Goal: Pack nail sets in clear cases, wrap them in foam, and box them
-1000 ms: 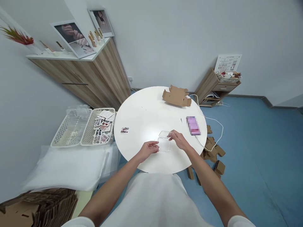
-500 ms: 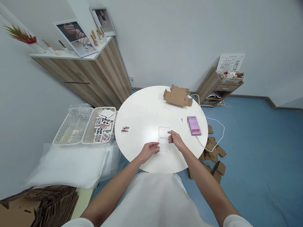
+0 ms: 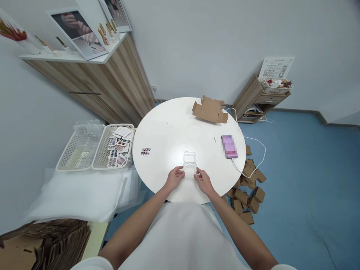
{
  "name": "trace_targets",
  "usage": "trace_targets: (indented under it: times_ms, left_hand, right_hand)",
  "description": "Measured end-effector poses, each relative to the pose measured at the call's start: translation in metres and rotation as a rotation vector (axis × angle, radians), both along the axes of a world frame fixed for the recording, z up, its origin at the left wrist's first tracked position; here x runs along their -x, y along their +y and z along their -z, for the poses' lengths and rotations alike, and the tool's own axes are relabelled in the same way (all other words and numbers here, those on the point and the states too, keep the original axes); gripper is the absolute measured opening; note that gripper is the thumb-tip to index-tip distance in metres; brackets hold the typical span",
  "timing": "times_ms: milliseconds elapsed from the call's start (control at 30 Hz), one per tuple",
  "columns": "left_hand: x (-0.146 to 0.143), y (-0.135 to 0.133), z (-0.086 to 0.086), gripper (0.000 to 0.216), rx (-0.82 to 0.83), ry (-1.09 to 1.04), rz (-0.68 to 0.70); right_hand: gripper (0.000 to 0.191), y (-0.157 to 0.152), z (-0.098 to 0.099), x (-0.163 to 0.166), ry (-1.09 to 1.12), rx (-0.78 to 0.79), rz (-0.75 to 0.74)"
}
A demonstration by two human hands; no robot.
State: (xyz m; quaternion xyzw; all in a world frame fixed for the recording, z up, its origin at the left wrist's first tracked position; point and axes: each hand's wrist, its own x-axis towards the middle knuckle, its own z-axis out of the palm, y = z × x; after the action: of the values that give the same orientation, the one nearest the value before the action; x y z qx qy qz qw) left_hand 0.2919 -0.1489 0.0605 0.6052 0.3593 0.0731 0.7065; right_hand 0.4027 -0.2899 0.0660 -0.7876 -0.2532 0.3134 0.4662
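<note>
One clear case (image 3: 189,170), walls faint; purple screen (image 3: 229,146) pixelated.

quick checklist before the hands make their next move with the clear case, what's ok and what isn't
1. Clear case open: ok, its lid is turned back on the far side.
2. Left hand in place: ok, fingers at the case's left edge.
3. Right hand in place: ok, fingers at the case's right edge.
4. Grip firm: cannot tell.
5. Two rows of small dark pieces apart from the hands: ok, over on the table's left side.
6. Unfolded cardboard out of the way: ok, near the far edge.
</note>
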Motion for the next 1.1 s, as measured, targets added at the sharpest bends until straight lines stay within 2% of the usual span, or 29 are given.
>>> trace_targets:
  times_ms: [267,400,533,667,833,1100]
  left_hand:
    - [0.002,-0.007,0.021,0.033,-0.125,0.119,-0.002]
    - [0.001,-0.007,0.029,0.032,-0.212,0.166,-0.022]
    - [0.0,-0.007,0.034,0.037,-0.301,0.219,0.036]
    - [0.001,-0.009,0.034,0.04,-0.366,0.243,0.127]
    - [0.002,-0.014,0.03,0.04,-0.387,0.251,0.141]
    - [0.003,-0.026,0.03,0.038,-0.392,0.237,0.157]
  right_hand:
    - [0.035,0.002,0.018,0.001,-0.069,0.165,-0.073]
    - [0.024,0.004,0.021,0.002,-0.103,0.19,-0.087]
    - [0.02,0.005,0.025,0.004,-0.129,0.184,-0.085]
    - [0.027,0.005,0.029,0.008,-0.105,0.208,-0.071]
    - [0.047,0.002,0.03,0.01,-0.045,0.216,-0.022]
    - [0.047,-0.008,0.03,0.009,-0.041,0.232,-0.026]
